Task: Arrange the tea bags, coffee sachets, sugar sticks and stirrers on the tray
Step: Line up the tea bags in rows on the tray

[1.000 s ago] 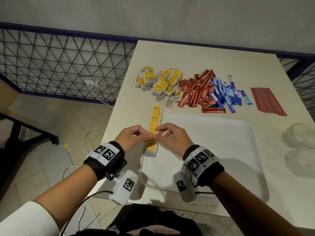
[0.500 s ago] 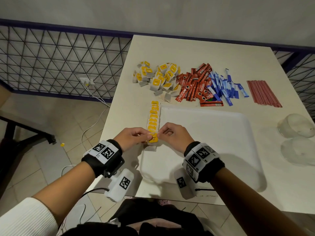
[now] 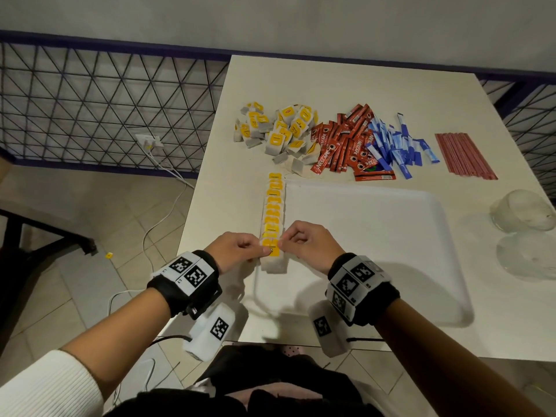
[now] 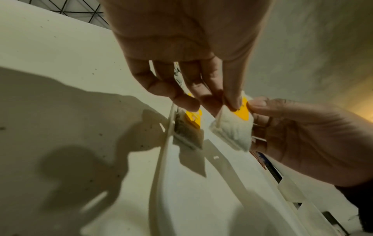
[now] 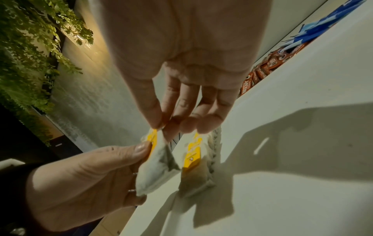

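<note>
Even overhead light leaves the white table bright and sharp in the head view, lines bowing at the frame edges. Both wrist views are dim, yellow-tinted and soft, with hard hand shadows across the table.

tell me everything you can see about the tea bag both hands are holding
The tea bag is a small white paper pouch, soft and slightly crumpled, with dark tea showing faintly through and a yellow tag at its top. It hangs raised, above the near end of the row of tea bags along the tray left edge, not yet laid down. The left hand and right hand both pinch it at the tag end, pouch dangling below.
</note>
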Demonstrator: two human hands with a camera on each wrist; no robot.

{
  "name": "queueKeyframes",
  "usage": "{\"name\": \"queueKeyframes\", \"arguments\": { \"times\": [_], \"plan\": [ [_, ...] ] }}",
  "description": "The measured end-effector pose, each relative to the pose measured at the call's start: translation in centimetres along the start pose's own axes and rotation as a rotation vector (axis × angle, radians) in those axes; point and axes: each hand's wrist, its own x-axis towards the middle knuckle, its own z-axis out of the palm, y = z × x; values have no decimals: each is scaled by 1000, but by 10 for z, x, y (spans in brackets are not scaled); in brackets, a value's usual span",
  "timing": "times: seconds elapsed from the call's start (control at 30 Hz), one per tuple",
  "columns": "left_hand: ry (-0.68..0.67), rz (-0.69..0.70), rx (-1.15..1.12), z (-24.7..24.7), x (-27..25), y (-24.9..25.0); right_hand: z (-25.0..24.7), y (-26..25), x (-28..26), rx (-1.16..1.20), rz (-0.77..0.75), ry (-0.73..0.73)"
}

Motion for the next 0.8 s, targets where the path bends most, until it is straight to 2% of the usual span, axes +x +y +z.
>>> {"name": "queueKeyframes", "arguments": {
  "times": [0.17, 0.33, 0.53, 0.8],
  "plan": [
    [-60, -65, 123, 1, -4, -6, 4, 11, -2, -11, 60, -69],
    [-95, -121, 284, 4, -6, -10, 8, 22, 1, -136, 110, -55],
    [-42, -119, 396, 4, -6, -9, 13, 27, 12, -178, 176, 13],
    [104, -79, 305, -3, 1, -7, 14, 26, 27, -157, 181, 49]
  ]
}}
